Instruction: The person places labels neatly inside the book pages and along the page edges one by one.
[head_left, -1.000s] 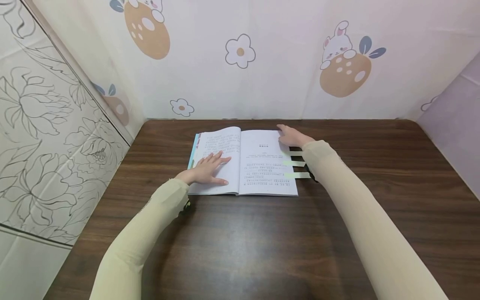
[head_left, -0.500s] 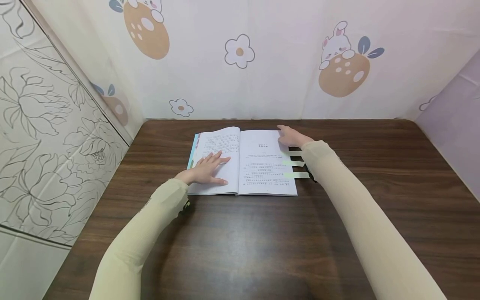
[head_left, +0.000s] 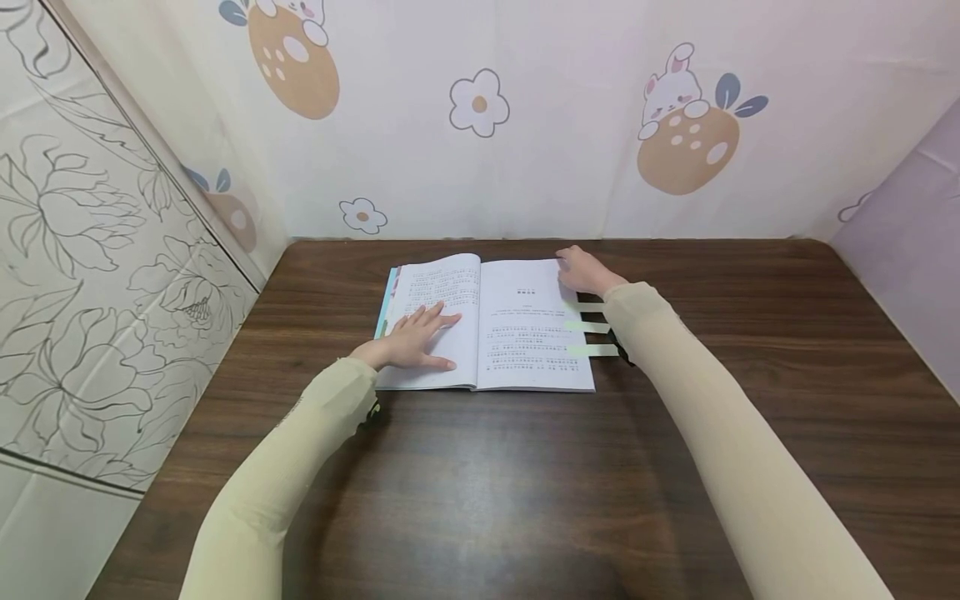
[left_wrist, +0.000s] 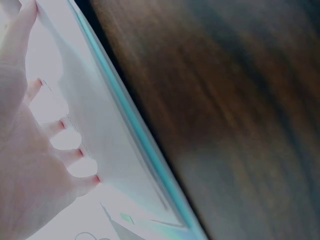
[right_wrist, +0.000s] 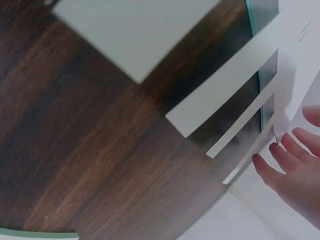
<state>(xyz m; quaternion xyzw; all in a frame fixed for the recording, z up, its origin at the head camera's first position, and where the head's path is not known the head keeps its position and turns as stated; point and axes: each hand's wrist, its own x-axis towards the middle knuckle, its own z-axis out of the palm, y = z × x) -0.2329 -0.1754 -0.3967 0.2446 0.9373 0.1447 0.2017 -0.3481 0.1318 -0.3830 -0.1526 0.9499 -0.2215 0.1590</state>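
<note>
An open book (head_left: 525,333) with printed pages lies near the table's far edge. My left hand (head_left: 408,340) rests flat on its left page, fingers spread. The left wrist view shows the fingertips and thumb touching the white page (left_wrist: 100,95) above a teal cover edge (left_wrist: 132,117). At the far right corner of the right page is my right hand (head_left: 587,272), its fingers slightly bent at the page's edge. In the right wrist view the thumb stands apart from the fingers (right_wrist: 270,172). Several pale paper strips (head_left: 592,327) stick out from the book's right side.
The dark wooden table (head_left: 465,492) extends in front of the book and to both sides. Behind it hangs a pale curtain (head_left: 555,167) with rabbits and flowers. A flower-patterned panel (head_left: 82,275) borders the left side.
The fingers of my right hand have drawn in and bent more at the page corner. My left hand and the book stay where they were.
</note>
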